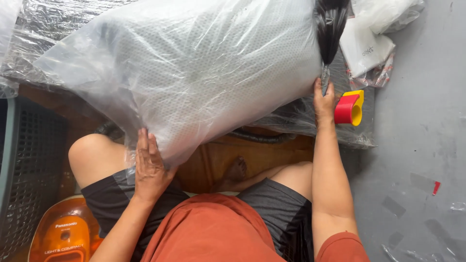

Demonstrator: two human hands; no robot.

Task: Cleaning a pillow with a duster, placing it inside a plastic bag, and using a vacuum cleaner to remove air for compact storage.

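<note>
Grey concrete floor point(417, 145) is filling the right side of the head view, with scraps of clear tape lying on it, while a wooden board point(242, 155) is showing under the person's crossed legs.

A big pillow point(194, 68) wrapped in a clear plastic bag is lying tilted across the middle, its lower end coming down onto the person's left knee point(92, 155) and its far end lying toward the top right. It is covering most of the crinkled plastic sheet point(43, 39) behind it and hiding whatever lies beneath.

The left hand point(148, 167) is pressing flat against the pillow's lower edge, fingers spread open and pointing up, not gripping. The right hand point(324, 104) is touching the pillow's right edge, fingers extended upward along the plastic; whether it is pinching the bag is hard to tell. A dark bunched bag point(330, 29) is hanging just above that hand.

A red and yellow tape dispenser point(349, 107) is sitting just beside the right hand. White packets point(369, 48) are lying near the top right. A dark plastic crate point(29, 170) is standing at the left, and an orange vacuum cleaner point(65, 233) is sitting below it, near the left elbow. A black hose point(262, 137) is running under the pillow.
</note>
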